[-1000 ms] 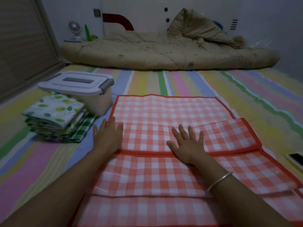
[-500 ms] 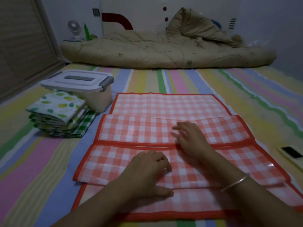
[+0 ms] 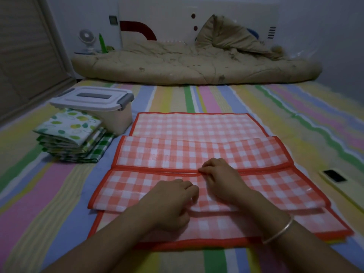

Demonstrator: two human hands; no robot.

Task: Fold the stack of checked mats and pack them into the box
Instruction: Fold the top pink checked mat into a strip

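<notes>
Lying centre frame: one red checked mat (image 3: 197, 127), folded into overlapping panels on the striped sheet (image 3: 216, 97). Its red trim seam is pinched by the right hand (image 3: 222, 180), fingers curled tight. The left hand (image 3: 173, 201) is set just beside and below it, fingers curled on the near panel; whether cloth is gripped cannot be told. One stack of folded mats (image 3: 72, 138), green-patterned, is seen at left, just in front of one box (image 3: 118, 119), lid (image 3: 92, 97) on. One bangle (image 3: 279, 231) is worn on the right wrist. The barred mark (image 3: 271, 32) at upper right is too small to be read.
</notes>
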